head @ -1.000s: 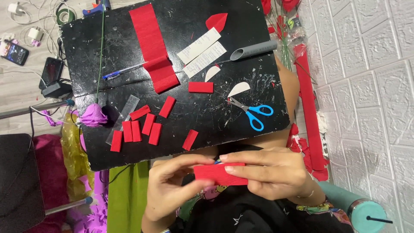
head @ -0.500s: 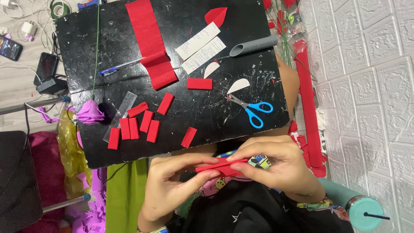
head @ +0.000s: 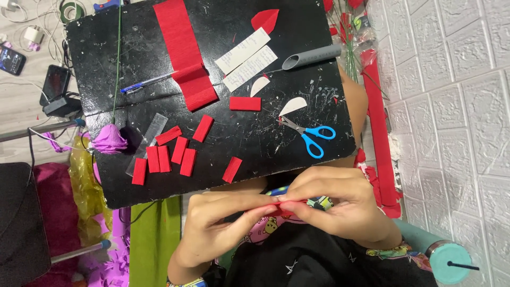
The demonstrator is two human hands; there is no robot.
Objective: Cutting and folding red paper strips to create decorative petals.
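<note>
Black and paint-flecked, the tabletop (head: pixel 223 133) fills the upper part of the view, with a white brick-patterned wall (head: pixel 457 106) to its right and cables and phones on the floor to its left. Below its near edge both hands meet over the person's lap. The left hand (head: pixel 218 223) and the right hand (head: pixel 334 204) are both pinched shut on a small red paper piece (head: pixel 279 204), which lies stretched between their fingertips, thumbs and forefingers touching at its middle. Only a thin edge of the piece shows; most of it is hidden by the fingers.

On the tabletop, well apart from the hands, lie several cut red strips (head: pixel 170 157) in a loose row, one more (head: pixel 231 169) nearer the hands, and another (head: pixel 245 103) towards the centre. A long red crepe band (head: pixel 183 50) runs down from the far edge, with a blue pen (head: pixel 146 82) just beside it. Blue scissors (head: pixel 308 135) lie closed near the right edge, next to two white petal-shaped templates (head: pixel 292 106). Two white paper slips (head: pixel 247 58) and a grey tube (head: pixel 311 56) sit further back. A purple paper rose (head: pixel 110 141) on a green stem lies at the left edge. A teal bottle (head: pixel 443 258) lies by the wall.
</note>
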